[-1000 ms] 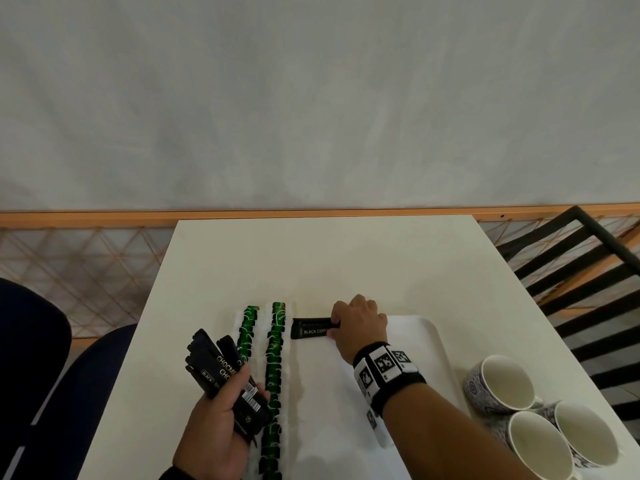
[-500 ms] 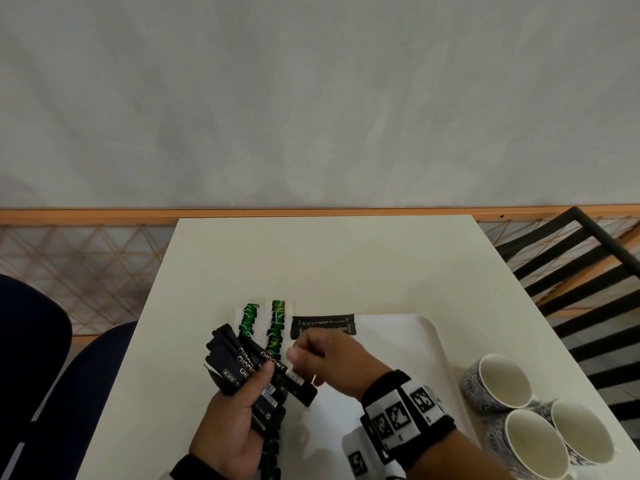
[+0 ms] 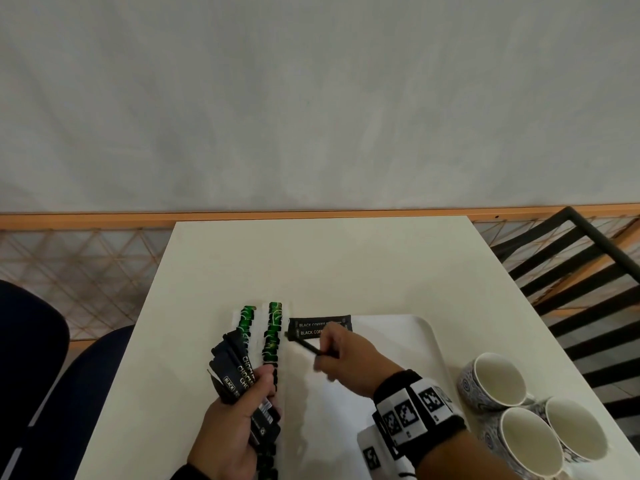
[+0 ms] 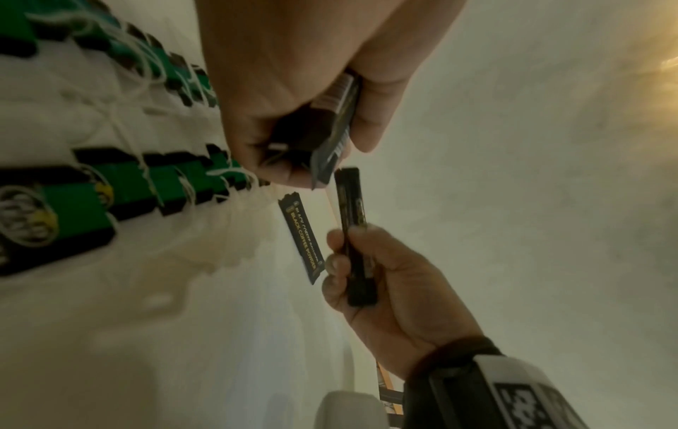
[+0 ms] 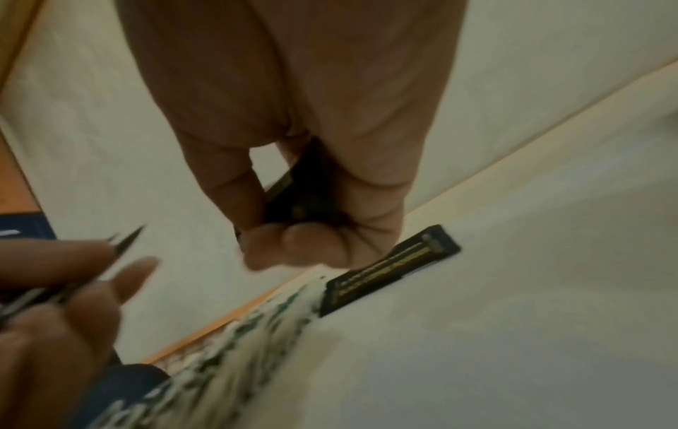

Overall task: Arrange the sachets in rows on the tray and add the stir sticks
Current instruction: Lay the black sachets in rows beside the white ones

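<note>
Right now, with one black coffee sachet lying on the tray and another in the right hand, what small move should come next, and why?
Probably lower the right hand and lay its black sachet flat just nearer the person than the placed sachet, parallel to it. One sachet already starts this row on the tray, and the left hand holds a fan of sachets to follow.

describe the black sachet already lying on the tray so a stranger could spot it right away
Start at the white tray and go to its far edge. The black sachet lies flat there, crosswise, just right of the two green sachet rows. It alone lies loose; the others sit in the left hand or the right hand.
</note>
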{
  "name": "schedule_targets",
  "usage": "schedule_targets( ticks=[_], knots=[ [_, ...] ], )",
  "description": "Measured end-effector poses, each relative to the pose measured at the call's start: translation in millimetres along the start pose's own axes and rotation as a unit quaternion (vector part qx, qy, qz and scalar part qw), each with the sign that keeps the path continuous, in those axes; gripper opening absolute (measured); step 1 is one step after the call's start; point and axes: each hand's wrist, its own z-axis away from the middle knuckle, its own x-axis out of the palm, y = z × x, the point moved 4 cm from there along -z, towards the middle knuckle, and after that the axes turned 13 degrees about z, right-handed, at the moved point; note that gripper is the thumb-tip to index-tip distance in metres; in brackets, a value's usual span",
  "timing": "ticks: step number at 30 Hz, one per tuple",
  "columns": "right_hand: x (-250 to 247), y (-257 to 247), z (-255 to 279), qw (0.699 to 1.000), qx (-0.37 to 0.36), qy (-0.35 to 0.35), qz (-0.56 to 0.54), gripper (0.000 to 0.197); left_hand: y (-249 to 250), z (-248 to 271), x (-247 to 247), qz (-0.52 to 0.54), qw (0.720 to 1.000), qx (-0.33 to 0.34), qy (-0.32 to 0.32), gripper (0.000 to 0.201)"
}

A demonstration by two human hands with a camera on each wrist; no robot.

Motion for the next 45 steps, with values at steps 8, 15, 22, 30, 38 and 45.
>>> schedule_targets(
  ticks=[8,15,22,30,38,45],
  knots=[
    [1.5,31.8,-23.9,0.988,0.007,0.054,0.143,0.009,-2.2,-5.5,-4.9,0.020,1.000,-0.013,-0.001,0.013],
    [2.9,28.3,-45.1,0.957,0.018,0.115,0.266,0.016,-0.5,-0.9,-0.8,0.035,0.999,-0.010,-0.003,0.036],
    [5.8,19.0,-52.5,0.936,0.009,0.155,0.316,0.014,2.9,5.5,3.2,0.085,0.996,-0.029,-0.015,0.039],
    [6.9,17.9,-54.2,0.928,0.004,0.166,0.333,0.014,0.1,4.0,3.2,0.053,0.998,-0.031,-0.011,0.016],
    [6.4,-1.2,-36.3,0.977,-0.015,0.142,0.156,0.023,0.2,0.2,2.0,0.027,0.999,-0.046,-0.010,0.015],
    [23.0,-31.9,6.7,0.975,-0.064,-0.081,-0.195,0.019,-2.2,5.5,7.7,-0.010,0.996,-0.035,-0.077,0.041]
  ],
)
